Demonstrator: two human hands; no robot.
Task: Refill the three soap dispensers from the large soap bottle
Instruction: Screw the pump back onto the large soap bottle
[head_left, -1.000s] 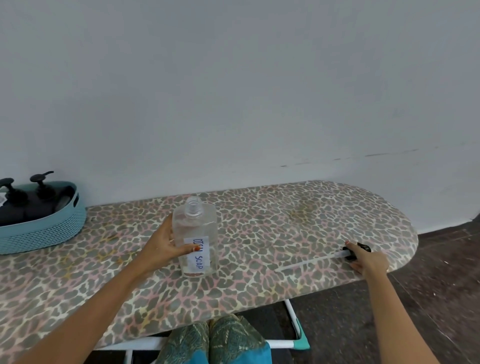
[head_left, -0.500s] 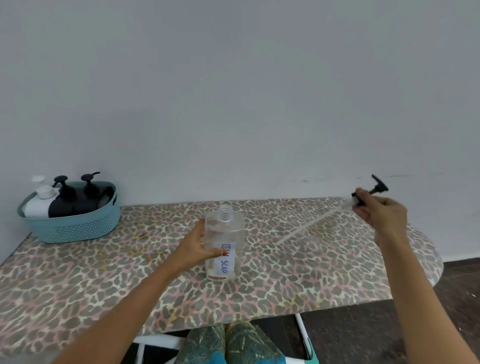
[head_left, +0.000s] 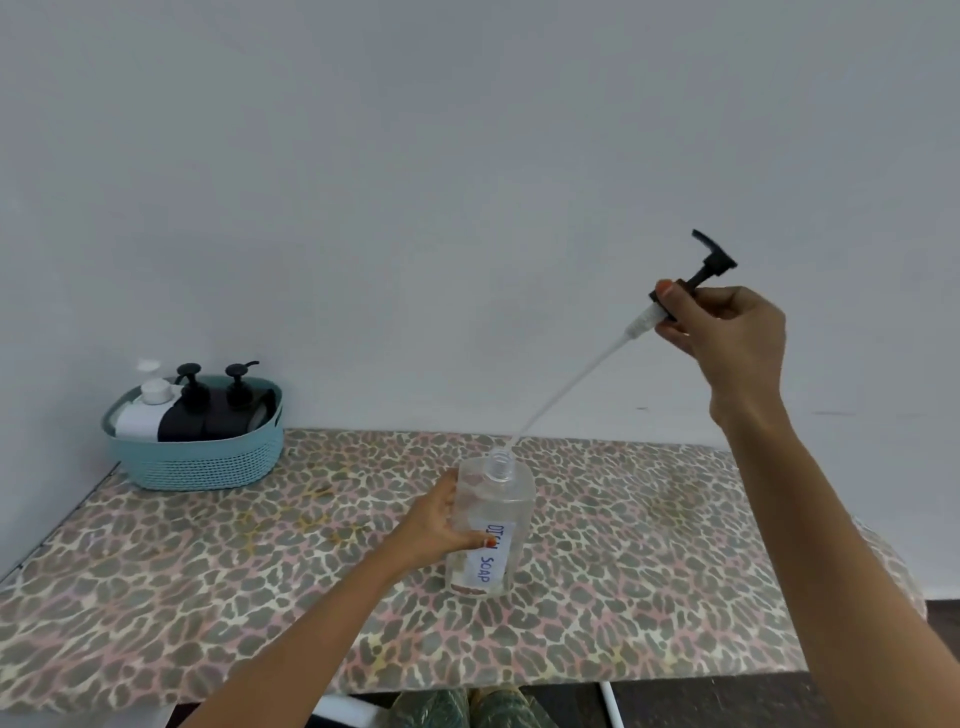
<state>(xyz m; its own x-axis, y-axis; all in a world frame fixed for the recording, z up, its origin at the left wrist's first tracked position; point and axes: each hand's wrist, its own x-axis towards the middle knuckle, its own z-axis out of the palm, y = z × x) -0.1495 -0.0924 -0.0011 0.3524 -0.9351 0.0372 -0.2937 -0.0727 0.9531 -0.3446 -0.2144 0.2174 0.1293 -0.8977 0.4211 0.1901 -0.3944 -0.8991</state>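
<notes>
Green patterned fabric (head_left: 467, 709) at the bottom edge, cut off. Board (head_left: 208, 571): matte leopard-print cloth cover, right end partly behind your right arm.

Bottle (head_left: 498, 499) stands upright mid-board: clear plastic, flat-sided, rounded shoulders, threaded neck, top open. White label (head_left: 491, 558) with blue handwriting; "SOAP" reads, and your thumb covers part of the rest. Fill level hard to make out.

Your left hand (head_left: 439, 525) wraps the bottle's left side, fingers curled behind, thumb on the front. Your right hand (head_left: 727, 332) is raised to the right, fingers closed on the collar of the black pump (head_left: 698, 265), head tilted up-right. Its thin translucent tube (head_left: 571, 387) slants down-left, tip at the bottle mouth; can't tell if it's inside.

Far left: teal woven-look basket (head_left: 197, 467) on the board by the wall (head_left: 467, 156). Inside are two black dispensers (head_left: 195, 400) and a white bottle (head_left: 137, 423), lower parts hidden by the rim. Wall is plain pale grey.
</notes>
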